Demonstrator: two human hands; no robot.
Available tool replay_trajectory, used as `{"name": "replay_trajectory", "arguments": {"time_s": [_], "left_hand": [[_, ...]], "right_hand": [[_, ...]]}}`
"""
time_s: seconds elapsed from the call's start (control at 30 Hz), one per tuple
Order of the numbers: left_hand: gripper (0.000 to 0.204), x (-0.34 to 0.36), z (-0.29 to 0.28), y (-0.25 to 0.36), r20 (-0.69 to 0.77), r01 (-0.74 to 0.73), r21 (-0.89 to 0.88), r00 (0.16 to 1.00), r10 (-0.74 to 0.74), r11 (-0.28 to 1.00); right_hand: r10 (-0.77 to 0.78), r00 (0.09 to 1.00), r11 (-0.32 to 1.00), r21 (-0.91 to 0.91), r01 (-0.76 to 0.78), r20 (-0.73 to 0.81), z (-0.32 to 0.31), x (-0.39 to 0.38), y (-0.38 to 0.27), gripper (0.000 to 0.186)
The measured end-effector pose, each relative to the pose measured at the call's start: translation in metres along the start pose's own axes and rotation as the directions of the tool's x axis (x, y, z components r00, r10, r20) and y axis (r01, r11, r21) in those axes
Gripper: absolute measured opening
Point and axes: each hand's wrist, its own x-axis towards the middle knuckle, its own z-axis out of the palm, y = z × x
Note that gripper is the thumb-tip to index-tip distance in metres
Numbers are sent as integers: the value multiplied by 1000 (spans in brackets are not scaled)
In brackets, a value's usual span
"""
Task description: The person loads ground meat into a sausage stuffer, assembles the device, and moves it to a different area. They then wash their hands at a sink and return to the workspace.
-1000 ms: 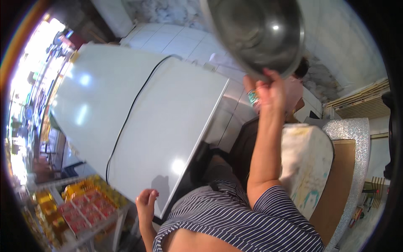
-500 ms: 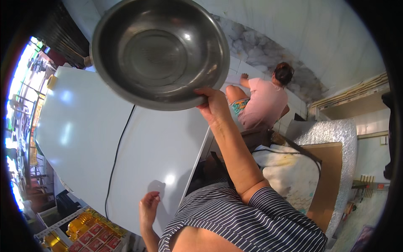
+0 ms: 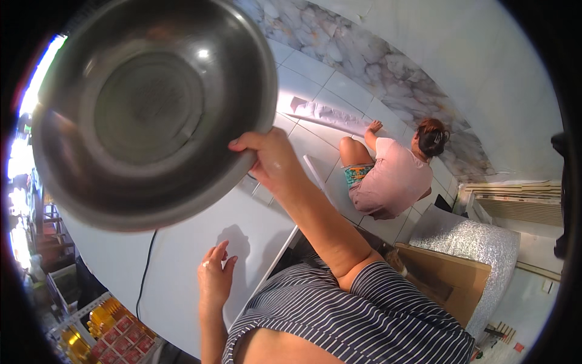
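Observation:
A wide round steel basin [image 3: 154, 106] is lifted up at the upper left, its hollow inside facing me. My right hand [image 3: 276, 161] grips its rim at the lower right, thumb on the inner side and the other fingers hidden behind. Below it, my left hand [image 3: 215, 273] hovers near the white tabletop [image 3: 176, 285], holding nothing, with thumb and fingers a little apart. The hand's shadow falls on the surface beside it.
A black cable [image 3: 145, 279] runs across the table. Red packs [image 3: 124, 337] and yellow goods stand at the lower left. A person in a pink shirt [image 3: 394, 176] crouches on the tiled floor [image 3: 315, 145]. A cardboard box [image 3: 448, 279] and silver bubble foil [image 3: 485, 242] lie at the right.
The view has shifted, and the basin now appears larger, lower and farther left, still in my right hand. My left hand's fingers have spread slightly. More floor shows around the crouching person.

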Motion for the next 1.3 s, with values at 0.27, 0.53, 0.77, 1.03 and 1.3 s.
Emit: {"name": "replay_trajectory", "arguments": {"time_s": [0.27, 0.53, 0.77, 1.03, 1.3], "left_hand": [[46, 73, 43, 130, 33, 202, 259, 976, -217, 945], [44, 113, 42, 183, 78, 159, 253, 980, -184, 954], [45, 143, 36, 176, 57, -72, 282, 997, 58, 957], [35, 178, 55, 187, 221, -61, 358, 975, -21, 932], [43, 245, 78, 198, 265, 66, 117, 959, -95, 991]], "right_hand": [[120, 993, 984, -130, -121, -15, -50, 68, -118, 19], [116, 988, 969, -207, -136, -107, -72, 96, -159, 19], [73, 996, 971, -224, -84, -57, -63, 107, -145, 13], [155, 988, 955, -255, -154, -16, -55, 162, -145, 31], [387, 922, 813, -470, -343, -4, -54, 216, -168, 26]]}}
